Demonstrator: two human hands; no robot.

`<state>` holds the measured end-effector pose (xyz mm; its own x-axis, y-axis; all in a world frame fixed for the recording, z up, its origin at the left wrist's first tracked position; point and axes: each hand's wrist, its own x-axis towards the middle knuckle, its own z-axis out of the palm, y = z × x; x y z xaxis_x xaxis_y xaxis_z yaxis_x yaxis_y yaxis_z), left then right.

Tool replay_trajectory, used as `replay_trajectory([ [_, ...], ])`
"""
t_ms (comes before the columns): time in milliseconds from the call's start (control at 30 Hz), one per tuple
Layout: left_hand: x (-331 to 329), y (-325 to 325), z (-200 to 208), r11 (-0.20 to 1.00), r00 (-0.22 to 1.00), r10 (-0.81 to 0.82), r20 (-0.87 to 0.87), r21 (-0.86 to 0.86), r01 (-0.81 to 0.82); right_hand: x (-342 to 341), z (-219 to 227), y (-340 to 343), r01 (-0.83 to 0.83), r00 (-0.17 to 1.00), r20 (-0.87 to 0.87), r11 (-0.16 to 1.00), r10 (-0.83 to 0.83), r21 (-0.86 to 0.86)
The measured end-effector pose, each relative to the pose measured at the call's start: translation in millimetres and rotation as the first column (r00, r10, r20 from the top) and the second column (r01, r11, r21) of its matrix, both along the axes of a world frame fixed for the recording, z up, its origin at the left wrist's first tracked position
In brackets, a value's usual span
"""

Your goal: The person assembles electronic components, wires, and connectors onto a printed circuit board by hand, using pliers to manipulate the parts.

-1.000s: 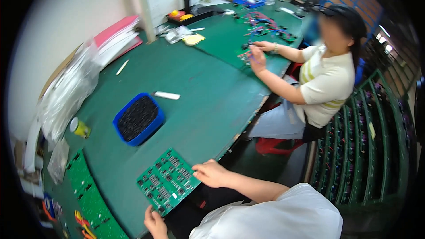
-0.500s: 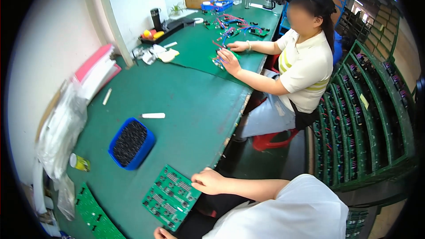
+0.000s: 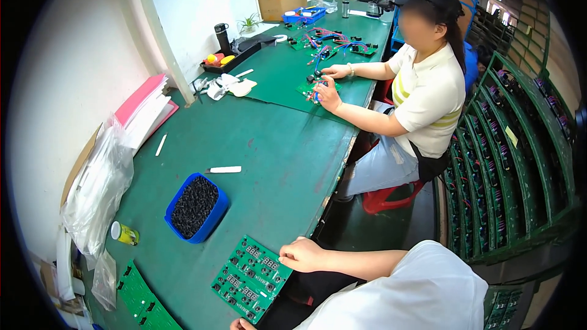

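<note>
The left hand point(image 3: 243, 325) (can't tell its grip) slips mostly from view at six o'clock, while the right hand point(image 3: 304, 255), pinching the circuit board point(image 3: 252, 278) at two, apparently steadies it

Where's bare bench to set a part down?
Widest: green bench between the white-handled tool and the far mat. Smaller: between the blue tub and the bench's right edge, beyond the front circuit board. Crowded: left side, plastic bags and yellow can; far end, wired boards.
</note>
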<state>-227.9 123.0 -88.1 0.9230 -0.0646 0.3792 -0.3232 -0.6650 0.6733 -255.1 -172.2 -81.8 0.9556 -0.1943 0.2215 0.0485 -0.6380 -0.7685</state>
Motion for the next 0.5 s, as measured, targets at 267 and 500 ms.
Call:
replay_trajectory([
  [267,0,-1,-2,0.998,0.999,-0.013,0.045,0.060,0.011,-3,4,-1,-0.031,0.999,-0.012,1.000,0.031,0.003],
  [500,-9,12,-5,0.998,0.995,0.013,-0.103,0.057,-0.007,-8,0,2,-0.053,0.999,-0.011,0.998,0.053,0.019],
])
